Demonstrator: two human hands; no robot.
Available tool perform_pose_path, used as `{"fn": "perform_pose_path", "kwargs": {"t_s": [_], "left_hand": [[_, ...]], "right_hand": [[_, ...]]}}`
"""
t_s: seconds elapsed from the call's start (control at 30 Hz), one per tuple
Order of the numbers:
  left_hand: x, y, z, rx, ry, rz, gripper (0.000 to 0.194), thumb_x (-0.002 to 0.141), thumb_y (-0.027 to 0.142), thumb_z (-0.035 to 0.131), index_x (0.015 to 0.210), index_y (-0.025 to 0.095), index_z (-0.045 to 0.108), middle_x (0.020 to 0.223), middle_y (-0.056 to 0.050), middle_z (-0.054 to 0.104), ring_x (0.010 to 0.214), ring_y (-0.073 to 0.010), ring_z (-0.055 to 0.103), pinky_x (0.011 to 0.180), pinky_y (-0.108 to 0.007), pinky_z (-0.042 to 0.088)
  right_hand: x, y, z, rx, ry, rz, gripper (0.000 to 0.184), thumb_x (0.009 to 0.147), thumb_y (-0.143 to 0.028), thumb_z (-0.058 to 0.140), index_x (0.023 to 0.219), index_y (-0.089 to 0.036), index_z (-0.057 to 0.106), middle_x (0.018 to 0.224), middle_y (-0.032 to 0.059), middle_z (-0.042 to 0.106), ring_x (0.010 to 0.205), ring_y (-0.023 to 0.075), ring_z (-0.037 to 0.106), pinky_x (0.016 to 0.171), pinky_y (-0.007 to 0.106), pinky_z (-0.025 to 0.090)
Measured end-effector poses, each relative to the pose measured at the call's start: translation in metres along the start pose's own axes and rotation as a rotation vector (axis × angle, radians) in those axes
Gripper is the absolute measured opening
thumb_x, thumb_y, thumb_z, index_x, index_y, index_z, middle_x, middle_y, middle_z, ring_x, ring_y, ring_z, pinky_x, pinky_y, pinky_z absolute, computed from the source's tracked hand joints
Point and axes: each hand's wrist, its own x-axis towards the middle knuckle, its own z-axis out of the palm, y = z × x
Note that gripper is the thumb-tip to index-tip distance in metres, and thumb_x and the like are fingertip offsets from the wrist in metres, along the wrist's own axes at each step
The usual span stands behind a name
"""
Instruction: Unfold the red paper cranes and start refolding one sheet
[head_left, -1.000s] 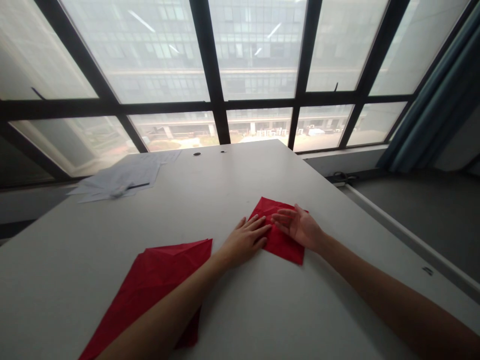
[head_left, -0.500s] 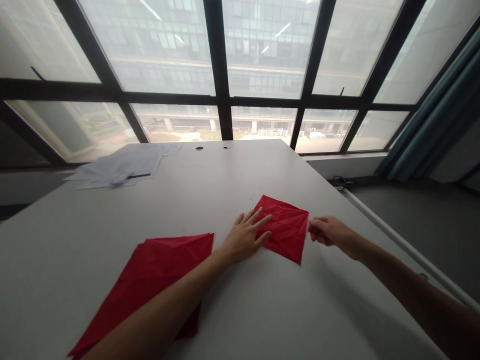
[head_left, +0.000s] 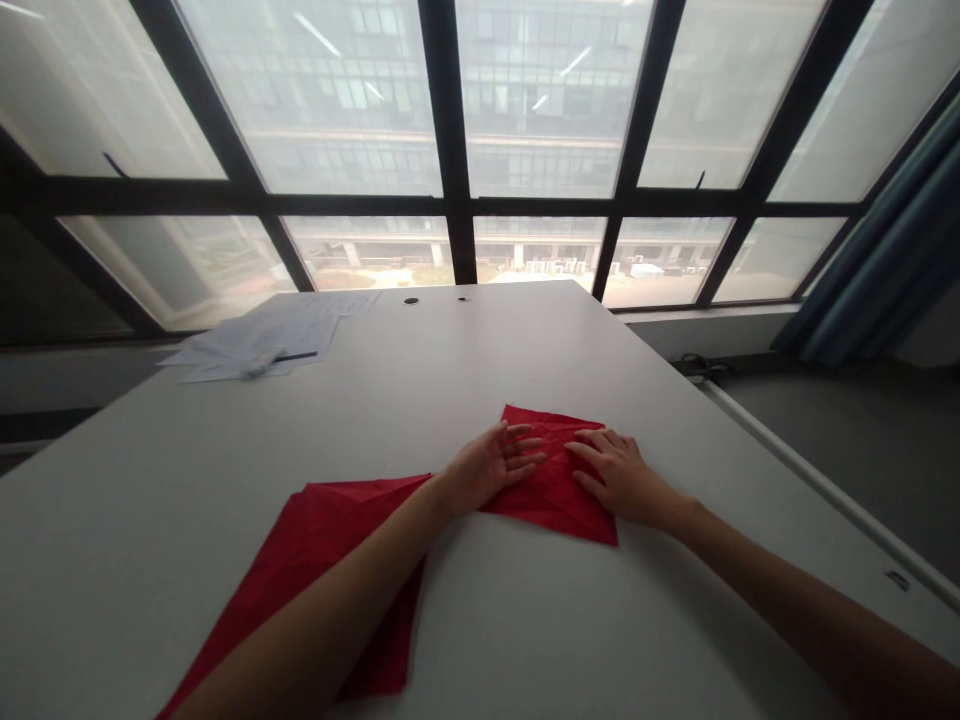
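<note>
A small red folded sheet point(head_left: 551, 485), creased and thin like cloth or soft paper, lies on the white table point(head_left: 510, 620). My left hand point(head_left: 495, 465) rests at its left side, turned on edge with the palm partly showing and the fingers extended across the sheet. On the right part of the same sheet lies my right hand point(head_left: 615, 475), palm down, fingers spread. Neither hand grips anything. A larger red folded sheet point(head_left: 322, 540) is at the near left, partly hidden under my left forearm.
Loose white papers point(head_left: 277, 325) lie at the table's far left, with a dark pen point(head_left: 296, 356) on them. Two small holes, one a round cable hole point(head_left: 411, 301), sit near the far edge. Large windows point(head_left: 540, 250) stand behind; a blue curtain point(head_left: 862, 270) hangs at right.
My right hand, closed just off the sheet's right corner half a second ago, has come back onto the sheet and opened. My left hand has rolled from palm-down onto its edge.
</note>
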Motion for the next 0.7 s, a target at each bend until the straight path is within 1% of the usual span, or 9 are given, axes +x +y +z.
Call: {"fn": "perform_pose_path", "kwargs": {"t_s": [0.07, 0.2, 0.3, 0.37, 0.43, 0.5, 0.6, 0.63, 0.7], "left_hand": [[0.006, 0.002, -0.004, -0.069, 0.148, 0.050, 0.018, 0.093, 0.023, 0.055, 0.107, 0.014, 0.059, 0.117, -0.017, 0.066, 0.099, -0.0257, 0.070, 0.088, -0.038, 0.057], [0.012, 0.007, -0.010, -0.195, 0.464, 0.413, 0.012, 0.093, 0.013, 0.046, 0.101, 0.016, 0.056, 0.109, -0.012, 0.068, 0.095, -0.0205, 0.072, 0.088, -0.034, 0.058], [0.005, 0.006, -0.003, -0.246, 0.282, 0.388, 0.015, 0.095, 0.020, 0.046, 0.102, 0.015, 0.059, 0.113, -0.013, 0.068, 0.103, -0.0229, 0.070, 0.094, -0.035, 0.056], [0.000, 0.001, 0.005, -0.186, 0.060, 0.177, 0.025, 0.097, 0.031, 0.048, 0.108, 0.012, 0.061, 0.119, -0.018, 0.066, 0.109, -0.0272, 0.068, 0.095, -0.037, 0.055], [0.000, -0.005, 0.009, -0.094, -0.005, -0.020, 0.027, 0.097, 0.032, 0.051, 0.109, 0.011, 0.061, 0.122, -0.021, 0.065, 0.108, -0.0290, 0.068, 0.093, -0.039, 0.056], [0.005, -0.008, 0.008, -0.069, 0.164, 0.026, 0.018, 0.094, 0.022, 0.054, 0.107, 0.012, 0.060, 0.119, -0.020, 0.066, 0.102, -0.0272, 0.070, 0.089, -0.039, 0.057], [0.013, -0.006, 0.002, -0.138, 0.492, 0.348, 0.017, 0.089, 0.008, 0.049, 0.103, 0.015, 0.056, 0.117, -0.015, 0.065, 0.100, -0.0203, 0.070, 0.092, -0.033, 0.055], [0.013, -0.004, 0.001, -0.156, 0.536, 0.428, 0.018, 0.089, 0.007, 0.048, 0.102, 0.016, 0.056, 0.118, -0.013, 0.065, 0.101, -0.0180, 0.070, 0.094, -0.031, 0.054], [0.009, -0.003, 0.003, -0.172, 0.473, 0.495, 0.019, 0.089, 0.008, 0.047, 0.102, 0.017, 0.057, 0.118, -0.010, 0.065, 0.103, -0.0167, 0.069, 0.097, -0.030, 0.052]], "right_hand": [[-0.002, 0.000, -0.001, -0.043, -0.006, -0.001, 0.042, 0.097, -0.039, 0.047, 0.137, -0.028, 0.054, 0.142, 0.0103, 0.053, 0.127, 0.0298, 0.046, 0.102, 0.050, 0.033], [-0.010, -0.007, 0.001, -0.158, 0.033, 0.052, 0.042, 0.099, -0.040, 0.044, 0.137, -0.024, 0.054, 0.141, 0.0125, 0.054, 0.126, 0.0314, 0.046, 0.102, 0.051, 0.031], [-0.016, -0.019, 0.000, -0.274, 0.061, 0.135, 0.040, 0.099, -0.036, 0.044, 0.133, -0.019, 0.056, 0.132, 0.0167, 0.059, 0.116, 0.0327, 0.051, 0.097, 0.050, 0.032], [-0.020, -0.030, -0.002, -0.344, 0.063, 0.201, 0.037, 0.098, -0.034, 0.046, 0.127, -0.016, 0.060, 0.119, 0.0186, 0.063, 0.108, 0.0335, 0.054, 0.092, 0.049, 0.034], [-0.024, -0.042, -0.005, -0.394, 0.054, 0.248, 0.035, 0.097, -0.037, 0.048, 0.120, -0.015, 0.063, 0.108, 0.0189, 0.065, 0.100, 0.0340, 0.056, 0.086, 0.048, 0.035], [-0.030, -0.053, -0.007, -0.411, 0.036, 0.261, 0.035, 0.097, -0.042, 0.049, 0.111, -0.015, 0.066, 0.100, 0.0185, 0.065, 0.094, 0.0333, 0.056, 0.081, 0.046, 0.037], [-0.039, -0.065, -0.011, -0.393, 0.008, 0.272, 0.035, 0.095, -0.046, 0.051, 0.099, -0.016, 0.067, 0.094, 0.0174, 0.064, 0.087, 0.0313, 0.057, 0.077, 0.045, 0.038], [-0.042, -0.068, -0.012, -0.377, 0.007, 0.283, 0.034, 0.094, -0.046, 0.052, 0.096, -0.016, 0.067, 0.092, 0.0171, 0.064, 0.085, 0.0308, 0.057, 0.076, 0.044, 0.039], [-0.043, -0.069, -0.017, -0.300, 0.046, 0.304, 0.034, 0.093, -0.047, 0.055, 0.092, -0.016, 0.067, 0.091, 0.0166, 0.065, 0.085, 0.0303, 0.057, 0.077, 0.044, 0.040]]}}
